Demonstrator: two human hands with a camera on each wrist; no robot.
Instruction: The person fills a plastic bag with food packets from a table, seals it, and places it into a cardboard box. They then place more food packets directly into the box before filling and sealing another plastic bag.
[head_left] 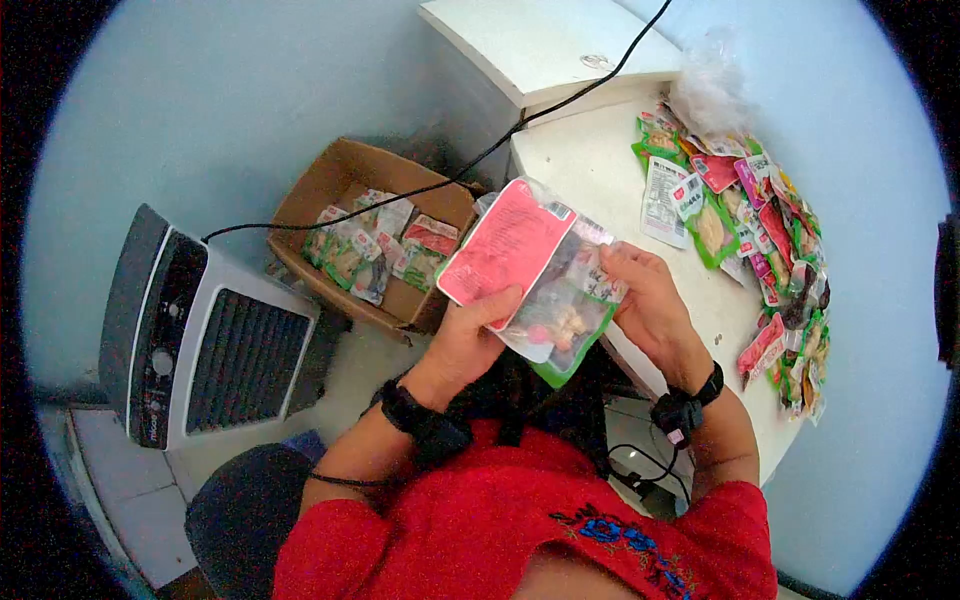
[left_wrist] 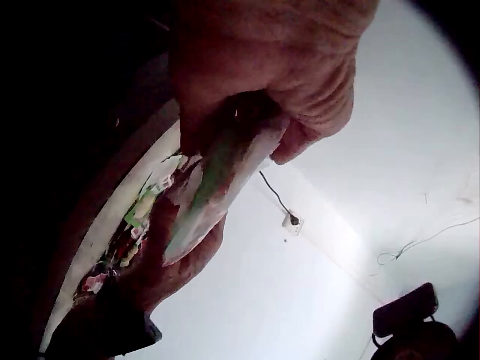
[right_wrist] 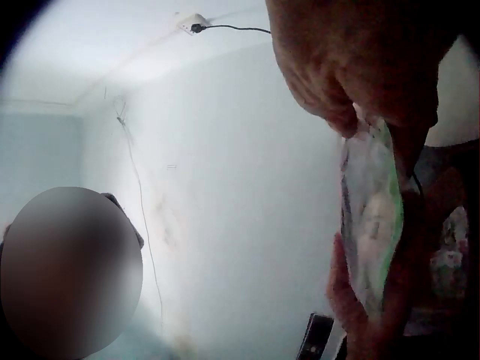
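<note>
Holding, left hand (head_left: 465, 345): fingers bent round the red packet (head_left: 508, 238), thumb on top.
Right hand (head_left: 655, 305): pinching the edge of the clear packet (head_left: 560, 310).
Both packets: overlapping, raised between the hands.
Box (head_left: 345, 175): to their left, loose packets (head_left: 360, 245) inside.
Table (head_left: 570, 165): bearing a packet pile (head_left: 710, 215).

Spread along the right side of a white table (head_left: 570, 150): a long heap of sealed packets (head_left: 772, 225), overlapping, in green, red, purple and white. At the inner edge of the heap, a white printed packet (head_left: 664, 203), lying flat, just beside a green-edged packet (head_left: 712, 230). Near the close end, a red packet (head_left: 762, 348). At the far end, touching the heap, a crumpled clear plastic bag (head_left: 712, 90). On the bare surface, small dark specks (head_left: 718, 341).
</note>
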